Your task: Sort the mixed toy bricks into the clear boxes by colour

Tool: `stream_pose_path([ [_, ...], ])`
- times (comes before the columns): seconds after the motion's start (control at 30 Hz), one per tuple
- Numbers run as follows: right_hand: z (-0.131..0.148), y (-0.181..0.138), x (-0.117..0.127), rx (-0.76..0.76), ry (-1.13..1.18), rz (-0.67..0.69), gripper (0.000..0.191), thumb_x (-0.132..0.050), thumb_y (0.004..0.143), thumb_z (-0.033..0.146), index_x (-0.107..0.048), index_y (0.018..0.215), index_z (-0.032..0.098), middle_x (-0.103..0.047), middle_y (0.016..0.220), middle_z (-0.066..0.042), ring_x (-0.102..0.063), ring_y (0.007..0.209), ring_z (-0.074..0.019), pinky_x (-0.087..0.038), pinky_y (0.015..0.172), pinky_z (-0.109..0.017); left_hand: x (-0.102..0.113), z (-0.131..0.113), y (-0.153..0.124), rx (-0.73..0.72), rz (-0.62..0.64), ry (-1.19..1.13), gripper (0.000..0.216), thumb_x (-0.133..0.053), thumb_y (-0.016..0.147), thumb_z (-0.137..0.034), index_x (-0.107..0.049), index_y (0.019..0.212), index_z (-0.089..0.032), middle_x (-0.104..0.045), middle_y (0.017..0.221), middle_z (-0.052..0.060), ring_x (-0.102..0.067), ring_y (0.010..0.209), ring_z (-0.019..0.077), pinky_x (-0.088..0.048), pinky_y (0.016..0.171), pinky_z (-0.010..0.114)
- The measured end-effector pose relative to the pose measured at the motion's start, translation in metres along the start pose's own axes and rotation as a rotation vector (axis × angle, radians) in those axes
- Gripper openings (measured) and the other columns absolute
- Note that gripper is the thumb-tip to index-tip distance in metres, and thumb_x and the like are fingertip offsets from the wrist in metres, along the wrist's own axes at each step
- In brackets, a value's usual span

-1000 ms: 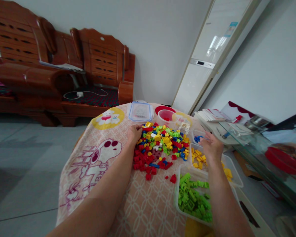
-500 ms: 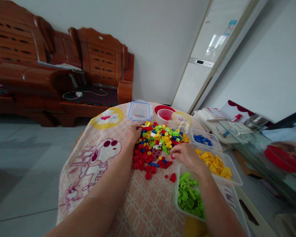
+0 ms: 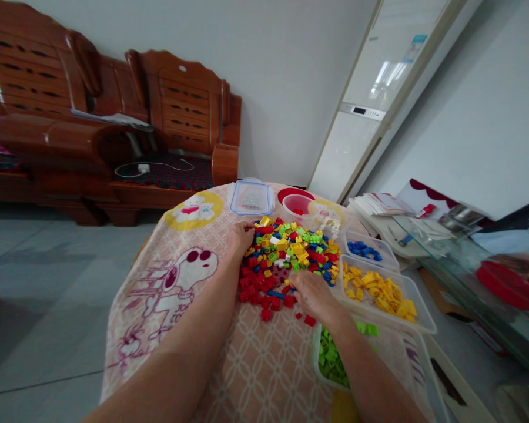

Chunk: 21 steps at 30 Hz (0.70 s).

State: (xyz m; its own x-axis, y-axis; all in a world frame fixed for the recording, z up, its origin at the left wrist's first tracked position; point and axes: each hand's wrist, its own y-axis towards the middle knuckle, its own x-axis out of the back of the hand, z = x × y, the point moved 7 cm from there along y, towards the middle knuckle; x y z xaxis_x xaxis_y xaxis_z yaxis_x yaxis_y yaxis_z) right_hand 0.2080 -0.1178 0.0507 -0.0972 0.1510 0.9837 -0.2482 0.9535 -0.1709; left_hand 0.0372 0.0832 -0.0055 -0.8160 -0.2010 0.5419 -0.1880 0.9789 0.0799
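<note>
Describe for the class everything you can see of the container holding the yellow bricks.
The yellow-brick container is clear, rectangular and round-cornered, apparently plastic. It sits upright and open, with loose yellow bricks strewn inside. It lies right of the mixed brick pile, between the blue-brick container and the green-brick container; whether it touches either is unclear. Neither hand is inside it.

Both hands [image 3: 312,292] at mixed brick pile [image 3: 297,249]; yellow-brick tub [image 3: 417,296] beside.
</note>
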Motion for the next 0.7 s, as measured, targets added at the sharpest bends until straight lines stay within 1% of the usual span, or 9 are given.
stream_pose_path([
  [0.1, 0.0, 0.0, -0.004, 0.034, 0.013, -0.038, 0.023, -0.051, 0.083, 0.009, -0.069, 0.096, 0.016, -0.07, 0.099, -0.012, -0.064, 0.093, -0.0224, -0.043, 0.078, -0.029, -0.002, 0.0, 0.0, -0.011, 0.004, -0.011, 0.027, -0.06, 0.08, -0.023, -0.077, 0.101, -0.021, -0.076, 0.09, 0.004, -0.068, 0.079, 0.0171, -0.047, 0.068, 0.024],
  [0.23, -0.005, -0.001, -0.004, 0.101, 0.099, -0.142, 0.027, -0.053, 0.081, 0.009, -0.07, 0.1, 0.017, -0.07, 0.098, -0.01, -0.062, 0.096, -0.0212, -0.042, 0.083, -0.029, -0.003, -0.001, 0.001, -0.025, 0.018, -0.011, 0.027, -0.058, 0.082, -0.022, -0.076, 0.102, -0.02, -0.076, 0.092, 0.004, -0.068, 0.08, 0.0162, -0.047, 0.068, 0.023],
  [0.33, -0.013, -0.002, 0.005, 0.079, 0.168, -0.208, 0.028, -0.055, 0.082, 0.011, -0.073, 0.102, 0.02, -0.07, 0.094, -0.008, -0.063, 0.093, -0.0195, -0.042, 0.083, -0.028, -0.002, -0.002, 0.001, -0.028, 0.026, -0.009, 0.027, -0.058, 0.081, -0.02, -0.076, 0.101, -0.02, -0.077, 0.093, 0.004, -0.068, 0.08, 0.0159, -0.047, 0.068, 0.023],
  [0.47, -0.028, -0.005, 0.025, 0.013, 0.272, -0.271, 0.025, -0.055, 0.079, 0.01, -0.076, 0.089, 0.02, -0.071, 0.088, -0.007, -0.064, 0.086, -0.0193, -0.044, 0.079, -0.028, -0.001, -0.003, 0.001, -0.028, 0.014, 0.007, 0.027, -0.059, 0.08, -0.019, -0.077, 0.1, -0.021, -0.077, 0.093, 0.003, -0.068, 0.081, 0.0163, -0.047, 0.067, 0.023],
  [0.53, -0.045, -0.007, 0.037, -0.034, 0.334, -0.345, 0.025, -0.054, 0.078, 0.011, -0.076, 0.086, 0.02, -0.072, 0.086, -0.007, -0.065, 0.084, -0.0197, -0.045, 0.08, -0.029, -0.001, -0.002, 0.001, -0.023, 0.011, 0.012, 0.026, -0.06, 0.08, -0.02, -0.077, 0.1, -0.021, -0.077, 0.091, 0.003, -0.068, 0.08, 0.0163, -0.047, 0.067, 0.022],
  [0.6, -0.074, -0.015, 0.049, -0.122, 0.366, -0.475, 0.026, -0.053, 0.079, 0.012, -0.076, 0.089, 0.02, -0.073, 0.089, -0.008, -0.065, 0.085, -0.0206, -0.047, 0.081, -0.03, -0.002, -0.001, 0.001, -0.02, 0.014, -0.003, 0.025, -0.06, 0.08, -0.021, -0.077, 0.099, -0.02, -0.077, 0.089, 0.003, -0.068, 0.079, 0.0161, -0.046, 0.066, 0.022],
  [0.63, -0.094, -0.023, 0.056, -0.211, 0.347, -0.574, 0.026, -0.052, 0.079, 0.013, -0.075, 0.091, 0.018, -0.072, 0.089, -0.01, -0.065, 0.084, -0.0219, -0.048, 0.08, -0.032, -0.002, -0.001, 0.001, -0.017, 0.012, -0.015, 0.025, -0.06, 0.08, -0.021, -0.077, 0.099, -0.02, -0.077, 0.088, 0.003, -0.068, 0.078, 0.0159, -0.046, 0.066, 0.022],
  [0.7, -0.133, -0.047, 0.071, -0.438, 0.232, -0.821, 0.035, -0.05, 0.079, 0.015, -0.072, 0.106, 0.014, -0.071, 0.096, -0.015, -0.063, 0.09, -0.0262, -0.048, 0.083, -0.038, -0.002, 0.0, 0.001, -0.016, 0.008, -0.037, 0.025, -0.059, 0.08, -0.019, -0.077, 0.098, -0.019, -0.076, 0.088, 0.003, -0.068, 0.078, 0.0156, -0.046, 0.065, 0.022],
])
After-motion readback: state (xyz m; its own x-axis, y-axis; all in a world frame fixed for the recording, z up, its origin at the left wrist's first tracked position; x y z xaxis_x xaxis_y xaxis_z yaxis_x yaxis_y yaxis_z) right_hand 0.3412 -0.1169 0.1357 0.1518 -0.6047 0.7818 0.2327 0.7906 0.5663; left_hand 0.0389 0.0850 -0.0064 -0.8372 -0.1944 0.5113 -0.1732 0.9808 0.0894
